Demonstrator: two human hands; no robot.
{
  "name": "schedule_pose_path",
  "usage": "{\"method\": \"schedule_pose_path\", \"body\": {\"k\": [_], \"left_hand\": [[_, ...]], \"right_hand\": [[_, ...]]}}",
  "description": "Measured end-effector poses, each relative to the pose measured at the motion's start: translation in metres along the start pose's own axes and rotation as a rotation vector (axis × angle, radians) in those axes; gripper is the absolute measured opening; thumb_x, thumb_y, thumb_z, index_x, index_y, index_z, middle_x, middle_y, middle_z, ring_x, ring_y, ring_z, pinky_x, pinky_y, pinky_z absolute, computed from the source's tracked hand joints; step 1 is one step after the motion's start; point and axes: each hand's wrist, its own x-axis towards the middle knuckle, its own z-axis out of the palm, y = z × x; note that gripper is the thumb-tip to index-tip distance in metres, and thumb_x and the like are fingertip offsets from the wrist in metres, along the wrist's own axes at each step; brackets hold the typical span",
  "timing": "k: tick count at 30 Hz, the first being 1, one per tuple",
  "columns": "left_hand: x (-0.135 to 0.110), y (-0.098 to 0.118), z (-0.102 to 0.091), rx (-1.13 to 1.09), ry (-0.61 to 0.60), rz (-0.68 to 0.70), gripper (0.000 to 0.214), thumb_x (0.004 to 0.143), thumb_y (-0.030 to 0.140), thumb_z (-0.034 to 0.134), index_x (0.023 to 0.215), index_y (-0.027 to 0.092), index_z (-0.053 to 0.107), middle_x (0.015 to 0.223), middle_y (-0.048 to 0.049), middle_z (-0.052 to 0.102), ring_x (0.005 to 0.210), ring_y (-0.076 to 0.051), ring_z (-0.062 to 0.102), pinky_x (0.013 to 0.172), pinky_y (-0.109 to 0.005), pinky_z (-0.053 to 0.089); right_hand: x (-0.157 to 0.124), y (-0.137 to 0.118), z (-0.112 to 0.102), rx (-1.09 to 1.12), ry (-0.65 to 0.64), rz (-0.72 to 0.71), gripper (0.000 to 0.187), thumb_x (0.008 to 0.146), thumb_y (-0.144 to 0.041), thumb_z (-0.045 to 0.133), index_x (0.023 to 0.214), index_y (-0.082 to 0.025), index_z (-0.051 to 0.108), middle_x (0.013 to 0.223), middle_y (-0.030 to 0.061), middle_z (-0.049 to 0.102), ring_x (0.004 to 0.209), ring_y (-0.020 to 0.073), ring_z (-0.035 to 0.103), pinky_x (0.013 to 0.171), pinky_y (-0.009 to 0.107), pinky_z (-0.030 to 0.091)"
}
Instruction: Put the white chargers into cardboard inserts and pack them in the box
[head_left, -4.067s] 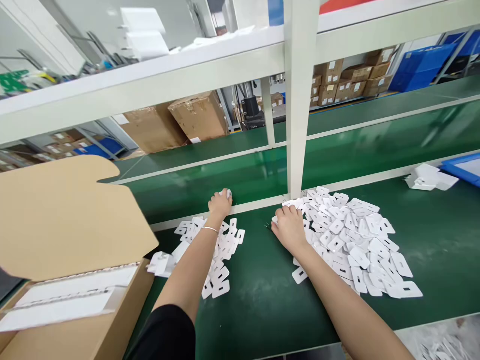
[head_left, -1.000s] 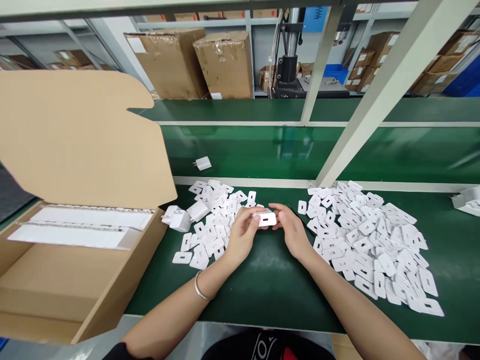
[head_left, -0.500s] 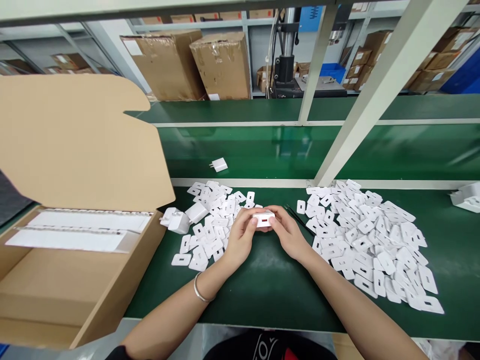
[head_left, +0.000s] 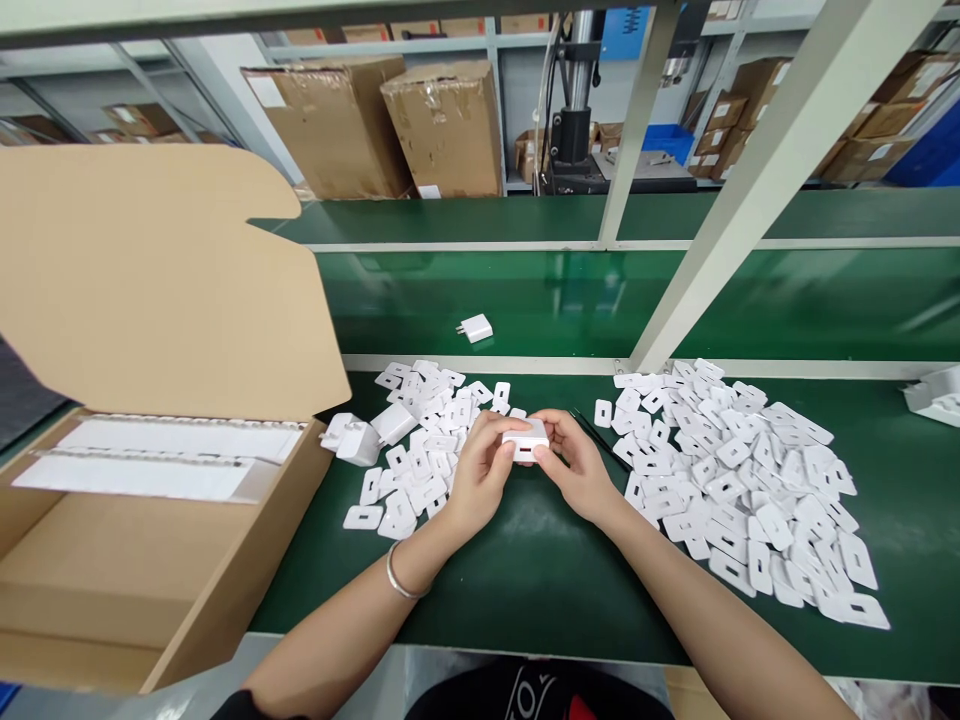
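A white USB charger point(head_left: 527, 440) is held level between my two hands, its port face turned toward me. My left hand point(head_left: 481, 470) grips its left side between thumb and fingers. On the opposite side my right hand point(head_left: 576, 468) is closed on the same charger, thumb at the front corner. Just left of my hands lies a pile of white slotted plates point(head_left: 427, 455), with white chargers point(head_left: 358, 441) at its left edge. A larger heap of white slotted plates point(head_left: 742, 480) spreads to the right. Dark tweezers point(head_left: 598, 437) lie beside my right hand.
An open cardboard box point(head_left: 225, 590) with white strips inside stands at the left. One charger point(head_left: 475, 328) lies on the green belt point(head_left: 390, 300) beyond the table's rail. A slanted pale post point(head_left: 735, 230) rises at right. White parts point(head_left: 937, 395) sit at the far right.
The charger on the belt has moved to the right. In my hands the charger has tilted so that more of its top shows. Both hands stay in nearly the same place.
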Motion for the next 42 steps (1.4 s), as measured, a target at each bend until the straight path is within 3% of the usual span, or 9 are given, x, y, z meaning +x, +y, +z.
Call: {"method": "schedule_pose_path", "body": {"k": [4,8,11,15,23,30,35,39,42], "left_hand": [[-0.002,-0.001,0.003,0.038,-0.010,-0.013,0.034,0.109,0.051,0.049,0.113,0.024,0.071,0.097,-0.0056,0.058,0.088,-0.020,0.059,0.072,-0.032,0.052],[-0.002,-0.003,0.002,0.051,-0.045,-0.012,0.036,0.110,0.050,0.044,0.116,0.024,0.069,0.101,-0.0064,0.059,0.092,-0.021,0.059,0.079,-0.035,0.052],[0.000,-0.004,-0.001,0.040,-0.121,0.011,0.046,0.111,0.054,0.035,0.127,0.025,0.066,0.107,-0.0082,0.060,0.098,-0.023,0.059,0.089,-0.040,0.053],[0.001,-0.004,-0.002,-0.039,-0.245,-0.009,0.041,0.110,0.051,0.043,0.141,0.026,0.056,0.124,-0.0111,0.062,0.113,-0.026,0.060,0.100,-0.044,0.050],[0.001,-0.005,0.002,-0.100,-0.161,0.035,0.031,0.107,0.048,0.054,0.125,0.025,0.065,0.105,-0.0077,0.066,0.091,-0.022,0.062,0.079,-0.035,0.051],[0.001,-0.003,0.001,-0.190,-0.166,0.012,0.027,0.109,0.041,0.052,0.130,0.028,0.063,0.113,-0.0068,0.066,0.100,-0.021,0.065,0.089,-0.035,0.053],[0.002,-0.005,-0.006,-0.132,-0.243,0.020,0.041,0.111,0.049,0.042,0.142,0.027,0.058,0.123,-0.0105,0.066,0.109,-0.025,0.063,0.097,-0.041,0.052],[0.002,-0.009,-0.005,-0.111,-0.232,0.028,0.037,0.111,0.046,0.041,0.136,0.027,0.062,0.116,-0.0090,0.067,0.100,-0.023,0.063,0.090,-0.038,0.052],[0.002,-0.011,-0.002,-0.098,-0.212,0.043,0.034,0.111,0.046,0.044,0.131,0.027,0.064,0.108,-0.0074,0.066,0.092,-0.021,0.061,0.084,-0.035,0.050]], "right_hand": [[0.001,0.008,0.001,0.005,0.023,0.008,0.045,0.097,-0.066,0.064,0.119,-0.027,0.060,0.100,0.0037,0.061,0.089,0.0210,0.062,0.081,0.038,0.056],[0.002,0.010,0.003,-0.002,0.068,0.033,0.048,0.095,-0.068,0.066,0.115,-0.026,0.060,0.095,0.0025,0.060,0.084,0.0199,0.060,0.074,0.035,0.054],[0.002,0.008,0.002,-0.025,0.085,0.022,0.048,0.094,-0.069,0.067,0.114,-0.025,0.061,0.093,0.0019,0.059,0.082,0.0195,0.059,0.074,0.035,0.055],[0.003,0.005,0.000,-0.067,0.104,-0.002,0.047,0.094,-0.068,0.067,0.114,-0.026,0.062,0.095,0.0027,0.061,0.084,0.0207,0.060,0.077,0.037,0.054],[-0.002,-0.001,0.001,-0.109,0.057,-0.020,0.046,0.097,-0.068,0.062,0.116,-0.026,0.060,0.099,0.0046,0.062,0.087,0.0229,0.063,0.078,0.039,0.054],[-0.002,-0.004,-0.002,-0.193,0.028,-0.031,0.041,0.099,-0.060,0.062,0.122,-0.026,0.059,0.103,0.0059,0.064,0.092,0.0243,0.063,0.079,0.039,0.053],[-0.001,-0.004,-0.004,-0.160,0.029,-0.032,0.043,0.099,-0.063,0.062,0.121,-0.026,0.059,0.100,0.0050,0.062,0.089,0.0229,0.062,0.076,0.038,0.053],[0.000,-0.001,-0.003,-0.104,0.014,-0.023,0.044,0.097,-0.064,0.065,0.119,-0.027,0.057,0.101,0.0041,0.062,0.089,0.0221,0.062,0.079,0.037,0.054],[0.001,0.001,-0.003,-0.092,0.022,-0.021,0.044,0.100,-0.068,0.057,0.115,-0.026,0.057,0.096,0.0025,0.060,0.087,0.0214,0.061,0.079,0.037,0.052]]}}
